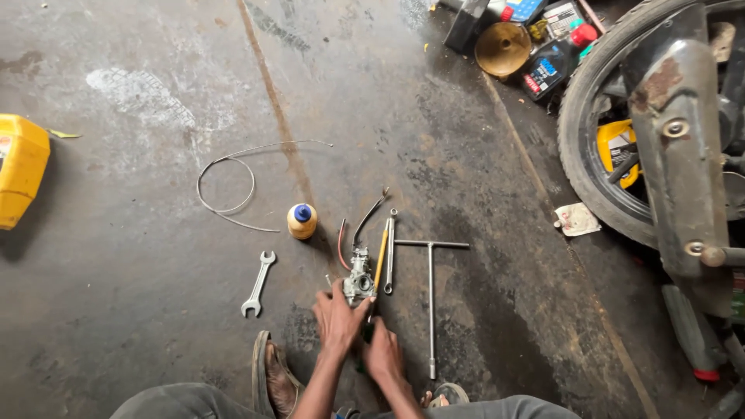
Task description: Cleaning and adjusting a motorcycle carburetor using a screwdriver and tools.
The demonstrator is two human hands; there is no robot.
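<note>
A small metal carburettor (359, 281) with thin hoses lies on the concrete floor in front of me. My left hand (337, 318) rests against its near side, fingers curled on it. Just behind and to the right, my right hand (382, 353) is closed around the dark handle of a yellow-shafted screwdriver (379, 261), which lies alongside the carburettor. A ring spanner (389, 251) lies next to the screwdriver, and a long T-handle socket wrench (431, 299) lies to the right of both.
An open-end spanner (258, 283), a small yellow bottle with a blue cap (302, 220) and a looped cable (227, 185) lie to the left. A yellow jerrycan (19, 167) sits far left. A motorcycle wheel (590, 128) and exhaust (679, 155) stand on the right, oil bottles (547, 66) behind. My sandalled feet (273, 376) are at the bottom.
</note>
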